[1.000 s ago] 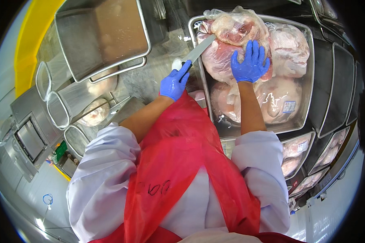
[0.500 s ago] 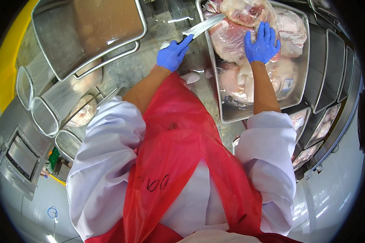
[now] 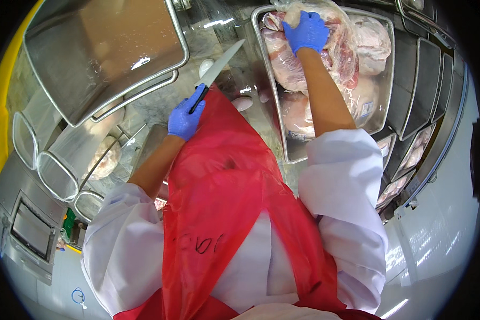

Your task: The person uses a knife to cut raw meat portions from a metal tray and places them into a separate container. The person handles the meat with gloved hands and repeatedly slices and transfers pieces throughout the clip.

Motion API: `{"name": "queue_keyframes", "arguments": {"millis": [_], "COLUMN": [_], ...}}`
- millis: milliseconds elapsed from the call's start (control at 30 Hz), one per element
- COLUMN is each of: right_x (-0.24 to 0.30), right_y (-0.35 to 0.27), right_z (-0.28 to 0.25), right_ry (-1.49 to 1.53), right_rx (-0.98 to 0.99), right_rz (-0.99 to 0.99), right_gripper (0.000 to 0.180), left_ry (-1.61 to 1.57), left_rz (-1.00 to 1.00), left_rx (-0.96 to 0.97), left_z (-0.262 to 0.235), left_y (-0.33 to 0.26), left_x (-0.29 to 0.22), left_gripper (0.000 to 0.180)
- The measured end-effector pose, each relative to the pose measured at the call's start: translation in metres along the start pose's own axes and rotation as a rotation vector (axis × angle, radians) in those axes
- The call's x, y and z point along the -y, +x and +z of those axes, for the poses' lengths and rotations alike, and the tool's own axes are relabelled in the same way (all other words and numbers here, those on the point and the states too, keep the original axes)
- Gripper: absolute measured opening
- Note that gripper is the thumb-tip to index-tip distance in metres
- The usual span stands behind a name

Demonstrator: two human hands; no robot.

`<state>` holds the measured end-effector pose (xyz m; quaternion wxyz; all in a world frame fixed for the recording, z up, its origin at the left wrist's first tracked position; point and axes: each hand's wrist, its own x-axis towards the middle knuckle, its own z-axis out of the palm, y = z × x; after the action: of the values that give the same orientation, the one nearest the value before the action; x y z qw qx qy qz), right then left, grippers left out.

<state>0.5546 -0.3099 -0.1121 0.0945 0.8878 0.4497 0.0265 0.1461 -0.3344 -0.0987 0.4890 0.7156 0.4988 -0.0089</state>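
My left hand (image 3: 183, 116), in a blue glove, is wrapped round the black handle of a knife (image 3: 222, 65). Its long blade points up and to the right over the metal table, apart from the meat. At the far side of a metal tub (image 3: 282, 125), my gloved right hand (image 3: 306, 32) has its fingers bent into a clear plastic bag (image 3: 338, 24) lying over a large pink cut of meat (image 3: 282, 61). What is under the fingertips is hidden. Other pale, bagged cuts (image 3: 373, 45) lie beside and nearer in the tub.
A metal bin of brownish liquid (image 3: 128, 37) stands at the upper left. Below it, wire hoops (image 3: 56, 170) hold open clear bags, near a pale bagged piece (image 3: 104, 157). Pale scraps (image 3: 242, 103) lie on the table (image 3: 197, 32). Dark trays (image 3: 421, 88) line the right.
My left hand has drawn back down and left, taking the knife away from the meat. The right hand has moved to the far side of the tub, and the plastic there has shifted.
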Motion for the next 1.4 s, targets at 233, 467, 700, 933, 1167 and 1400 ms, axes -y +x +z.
{"name": "queue_keyframes", "arguments": {"millis": [233, 467, 700, 933, 1167, 1400], "right_x": [-0.013, -0.038, -0.057, -0.08, -0.179, -0.162], "right_y": [0.007, 0.01, 0.011, 0.005, -0.007, -0.011], "right_z": [0.051, 0.061, 0.068, 0.04, 0.127, 0.053], "right_ry": [0.644, 1.384, 1.633, 1.771, 2.001, 2.123], "right_rx": [-0.062, 0.198, 0.462, 0.45, 0.527, 0.706], "right_rz": [0.119, 0.53, 0.518, 0.714, 0.43, 0.422], "right_gripper": [0.027, 0.023, 0.026, 0.016, 0.02, 0.026], "left_ry": [-0.033, -0.11, -0.071, 0.059, 0.098, 0.297], "left_rz": [0.074, 0.138, 0.154, 0.139, 0.298, 0.274], "left_rx": [0.018, 0.096, 0.07, 0.021, -0.044, -0.016], "left_z": [-0.014, -0.011, 0.0, -0.003, -0.005, -0.016], "left_y": [0.021, 0.03, 0.011, -0.029, -0.029, -0.024], "left_x": [-0.009, -0.027, -0.023, -0.063, -0.095, -0.112], "left_gripper": [0.051, 0.051, 0.05, 0.05, 0.047, 0.048]}}
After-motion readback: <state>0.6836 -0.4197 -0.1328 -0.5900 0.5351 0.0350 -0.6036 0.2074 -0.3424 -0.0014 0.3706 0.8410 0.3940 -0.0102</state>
